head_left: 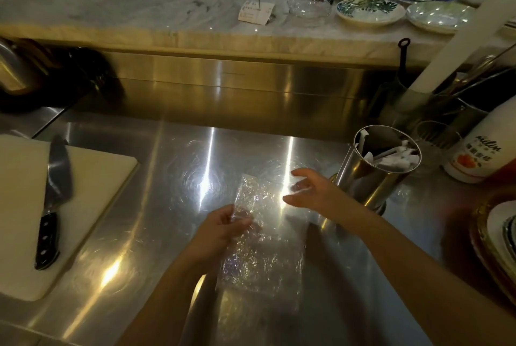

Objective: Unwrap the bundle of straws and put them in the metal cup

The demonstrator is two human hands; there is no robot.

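Left hand [220, 227] fingers pinched the crinkled clear plastic wrapper [257, 239]; right hand [312, 190] fingers were spread, empty. White paper-sleeved straws [396, 157] stood in the shiny cylindrical metal cup [371, 175] just beyond them. Risk: a careless right-hand sweep could topple it.

Steel counter [173, 167]: cutting board [92, 195], metal cup [374, 175], bottle [480, 153].

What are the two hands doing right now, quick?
Left hand: closed, pinching the clear plastic wrapper.
Right hand: open, fingers spread, holding nothing, next to the metal cup.
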